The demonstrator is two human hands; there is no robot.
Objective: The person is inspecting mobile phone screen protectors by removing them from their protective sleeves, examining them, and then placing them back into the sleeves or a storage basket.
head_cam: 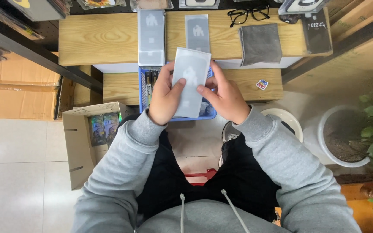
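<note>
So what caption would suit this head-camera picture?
Both hands, left and right, hold a pale flat packet above a blue basket.

both arms in grey sweatshirt sleeves reach forward, elbows bent, wrists close together. the left hand and the right hand face each other, fingers curled in a pinch, thumbs pressed inward on top.

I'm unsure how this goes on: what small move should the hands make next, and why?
Probably lay the pale packet on the wooden shelf beside the two packets already there; both hands, left and right, hold it just before them.
</note>
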